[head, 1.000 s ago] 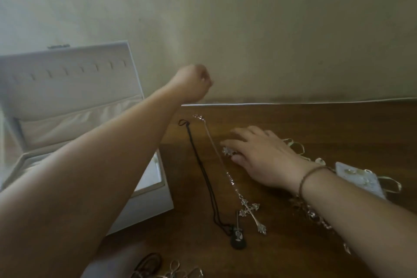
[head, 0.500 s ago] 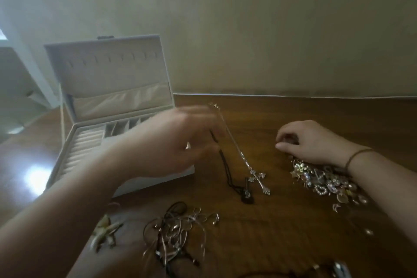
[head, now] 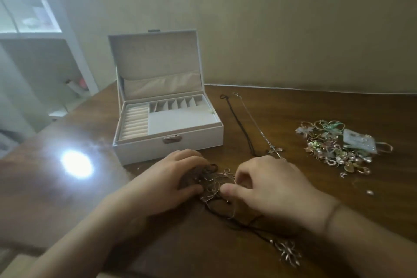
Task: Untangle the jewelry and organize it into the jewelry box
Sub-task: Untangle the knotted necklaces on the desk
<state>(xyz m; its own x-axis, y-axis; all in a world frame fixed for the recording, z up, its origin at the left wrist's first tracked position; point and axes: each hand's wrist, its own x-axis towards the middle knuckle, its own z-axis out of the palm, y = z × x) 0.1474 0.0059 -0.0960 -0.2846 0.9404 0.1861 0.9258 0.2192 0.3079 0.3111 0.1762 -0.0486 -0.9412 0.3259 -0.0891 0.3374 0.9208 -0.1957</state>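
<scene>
Both hands are down on the wooden counter point(head: 316, 106) right in front of the jewelry box point(head: 168, 128), working on a tangled knot of chains point(head: 214, 184) that sits between them. The left hand point(head: 167, 184) lies over the left side of the knot with its fingers point(head: 191, 160) curled down onto it, thumb tucked in against the chains, so it looks like it's gripping the bundle. The right hand point(head: 273, 189) has its fingers bent in and the thumb pointing left, pinching at a thin strand on the right edge of the knot. Dark cords trail out of the tangle toward the near edge of the counter, ending by a rose-gold flower pendant point(head: 288, 253) near the right forearm. The box is white, lid standing open, with ring rolls on the left, a row of little dividers along the back and a flat pad in front; I can't make out any jewelry in it. Just right of the box two necklaces are laid out straight side by side: a black cord necklace point(head: 239, 124) and a silver chain with a cross point(head: 274, 150), the cross end almost touching the right hand. Well off to the right there's a loose pile of small jewelry point(head: 334, 151) with a little clear bag point(head: 358, 143) lying on top of it. There's a bright glare spot point(head: 76, 163) on the counter left of the box.
</scene>
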